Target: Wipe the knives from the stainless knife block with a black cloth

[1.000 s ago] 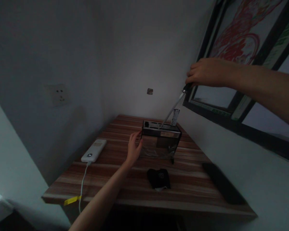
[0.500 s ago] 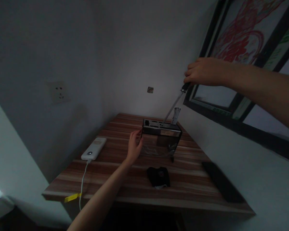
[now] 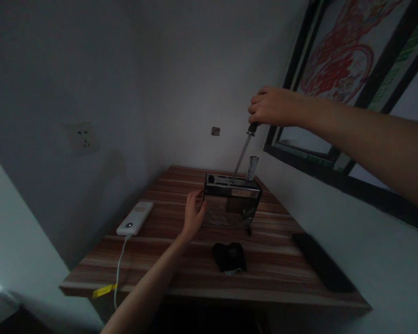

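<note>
My right hand (image 3: 270, 106) is closed round the black handle of a honing steel (image 3: 242, 157). The rod slants down, its lower end at a round hole in the top of a knife block (image 3: 233, 191). This block has clear sides, a dark frame and a slotted metal top; it stands upright on the table. A shiny silver upright piece (image 3: 252, 168) sticks up at the right of the block's top; I cannot make out its kind. My left hand (image 3: 194, 213) grips the block's left edge, thumb in front and fingers behind.
The striped wooden table (image 3: 181, 269) bears a white power bank (image 3: 135, 219) with a cable (image 3: 118, 269) over the front edge and a yellow tag (image 3: 103, 291). A black cloth item (image 3: 230, 257) lies in front; a flat black slab (image 3: 322, 262) is at right. A framed picture (image 3: 334, 69) hangs right.
My right hand has moved left with the honing steel, which now stands steeper over the block. The left hand stays at the block's edge.
</note>
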Action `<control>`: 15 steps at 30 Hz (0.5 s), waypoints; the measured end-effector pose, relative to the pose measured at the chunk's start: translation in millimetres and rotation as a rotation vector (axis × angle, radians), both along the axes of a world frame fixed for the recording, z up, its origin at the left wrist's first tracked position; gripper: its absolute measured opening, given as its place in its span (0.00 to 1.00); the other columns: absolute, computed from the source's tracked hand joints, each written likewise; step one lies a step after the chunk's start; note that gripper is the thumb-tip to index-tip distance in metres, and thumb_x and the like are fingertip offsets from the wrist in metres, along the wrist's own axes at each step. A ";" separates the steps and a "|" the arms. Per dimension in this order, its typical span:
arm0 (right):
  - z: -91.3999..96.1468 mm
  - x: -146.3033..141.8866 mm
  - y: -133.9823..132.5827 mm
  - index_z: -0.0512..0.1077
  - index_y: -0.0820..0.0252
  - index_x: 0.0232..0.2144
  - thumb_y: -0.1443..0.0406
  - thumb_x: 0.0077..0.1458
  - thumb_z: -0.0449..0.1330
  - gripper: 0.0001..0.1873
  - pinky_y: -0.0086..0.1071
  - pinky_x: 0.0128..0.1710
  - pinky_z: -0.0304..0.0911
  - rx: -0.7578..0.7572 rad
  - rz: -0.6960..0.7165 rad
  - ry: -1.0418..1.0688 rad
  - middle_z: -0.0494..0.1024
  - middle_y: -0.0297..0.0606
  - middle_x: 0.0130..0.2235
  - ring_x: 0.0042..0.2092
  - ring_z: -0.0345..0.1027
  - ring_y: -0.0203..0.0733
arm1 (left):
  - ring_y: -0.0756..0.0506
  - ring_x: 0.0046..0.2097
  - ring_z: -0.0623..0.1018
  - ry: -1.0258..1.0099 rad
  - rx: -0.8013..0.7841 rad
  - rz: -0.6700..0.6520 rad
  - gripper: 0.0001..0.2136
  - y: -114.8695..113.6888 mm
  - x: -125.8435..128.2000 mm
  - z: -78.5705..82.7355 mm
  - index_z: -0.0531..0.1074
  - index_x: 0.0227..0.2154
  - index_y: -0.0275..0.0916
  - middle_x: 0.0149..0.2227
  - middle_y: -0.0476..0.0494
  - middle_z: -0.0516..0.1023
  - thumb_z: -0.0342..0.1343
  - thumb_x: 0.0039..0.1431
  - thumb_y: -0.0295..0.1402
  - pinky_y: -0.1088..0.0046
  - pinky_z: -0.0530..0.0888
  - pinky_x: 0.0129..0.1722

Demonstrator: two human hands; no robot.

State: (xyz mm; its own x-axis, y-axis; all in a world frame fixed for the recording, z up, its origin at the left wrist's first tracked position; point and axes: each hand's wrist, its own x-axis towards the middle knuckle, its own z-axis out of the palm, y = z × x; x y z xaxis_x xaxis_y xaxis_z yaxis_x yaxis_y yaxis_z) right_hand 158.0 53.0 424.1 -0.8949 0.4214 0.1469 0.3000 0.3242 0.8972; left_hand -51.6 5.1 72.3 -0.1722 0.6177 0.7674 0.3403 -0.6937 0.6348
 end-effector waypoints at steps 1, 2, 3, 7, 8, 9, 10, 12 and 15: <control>0.4 0.4 4.4 0.73 0.64 0.24 0.67 0.61 0.49 0.18 0.37 0.48 0.53 0.017 0.024 -0.022 0.77 0.32 0.35 0.47 0.64 0.36 | 0.44 0.47 0.68 0.005 0.000 0.002 0.16 0.1 0.1 0.1 0.63 0.48 0.40 0.46 0.40 0.67 0.50 0.56 0.29 0.64 0.67 0.47; 0.8 0.9 8.3 0.73 0.64 0.24 0.68 0.62 0.47 0.19 0.37 0.48 0.53 0.031 0.046 -0.040 0.77 0.32 0.34 0.46 0.63 0.36 | 0.44 0.47 0.68 0.007 0.000 0.004 0.16 0.1 0.1 0.3 0.63 0.48 0.40 0.47 0.40 0.67 0.49 0.56 0.29 0.64 0.67 0.47; 1.0 1.5 11.6 0.73 0.65 0.24 0.68 0.63 0.44 0.22 0.37 0.47 0.52 0.042 0.070 -0.051 0.76 0.33 0.33 0.46 0.63 0.35 | 0.44 0.48 0.68 0.009 0.000 0.004 0.16 0.0 0.2 0.3 0.63 0.48 0.40 0.47 0.40 0.67 0.49 0.56 0.29 0.64 0.67 0.47; -0.5 5.6 20.9 0.73 0.66 0.23 0.67 0.64 0.39 0.27 0.36 0.45 0.51 0.067 0.131 -0.085 0.75 0.32 0.30 0.43 0.64 0.34 | 0.44 0.48 0.68 0.009 0.001 0.003 0.16 0.2 0.6 -0.5 0.63 0.49 0.40 0.46 0.40 0.66 0.49 0.57 0.29 0.65 0.67 0.46; -1.5 7.0 23.4 0.73 0.66 0.23 0.66 0.64 0.39 0.27 0.36 0.44 0.52 0.074 0.138 -0.097 0.75 0.31 0.29 0.43 0.64 0.34 | 0.44 0.47 0.68 0.009 0.001 0.004 0.16 0.4 0.7 -0.9 0.62 0.49 0.40 0.46 0.40 0.66 0.49 0.57 0.29 0.65 0.67 0.46; -2.7 8.5 26.3 0.73 0.65 0.24 0.65 0.64 0.39 0.27 0.37 0.44 0.52 0.082 0.148 -0.108 0.75 0.31 0.30 0.43 0.63 0.34 | 0.44 0.47 0.68 0.007 -0.001 0.004 0.16 0.8 0.8 -1.4 0.62 0.49 0.40 0.46 0.40 0.66 0.49 0.56 0.29 0.65 0.67 0.47; -4.1 9.9 29.6 0.73 0.64 0.25 0.65 0.64 0.39 0.27 0.37 0.43 0.53 0.090 0.161 -0.117 0.74 0.31 0.30 0.43 0.63 0.34 | 0.44 0.47 0.68 0.005 -0.002 0.004 0.16 1.2 0.9 -1.7 0.63 0.49 0.40 0.46 0.40 0.66 0.49 0.56 0.29 0.65 0.67 0.47; -7.3 11.8 36.0 0.73 0.64 0.26 0.64 0.65 0.37 0.27 0.38 0.43 0.54 0.103 0.186 -0.130 0.74 0.30 0.31 0.43 0.63 0.35 | 0.44 0.47 0.68 0.004 -0.006 0.005 0.16 1.7 1.0 -2.2 0.63 0.49 0.40 0.46 0.40 0.66 0.49 0.56 0.28 0.65 0.67 0.47; -13.3 10.9 39.0 0.72 0.64 0.27 0.64 0.65 0.38 0.27 0.38 0.43 0.54 0.111 0.183 -0.149 0.74 0.31 0.32 0.43 0.62 0.35 | 0.45 0.46 0.69 0.005 -0.008 0.011 0.16 1.4 1.1 -2.0 0.63 0.49 0.40 0.46 0.40 0.66 0.50 0.56 0.28 0.65 0.68 0.46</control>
State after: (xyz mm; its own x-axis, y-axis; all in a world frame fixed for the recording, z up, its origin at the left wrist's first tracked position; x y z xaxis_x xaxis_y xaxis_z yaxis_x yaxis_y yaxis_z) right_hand 168.9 92.0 410.8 -0.9700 0.2392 0.0439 0.1071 0.2580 0.9602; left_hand -50.5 6.6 70.4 -0.1751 0.6221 0.7631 0.3514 -0.6845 0.6387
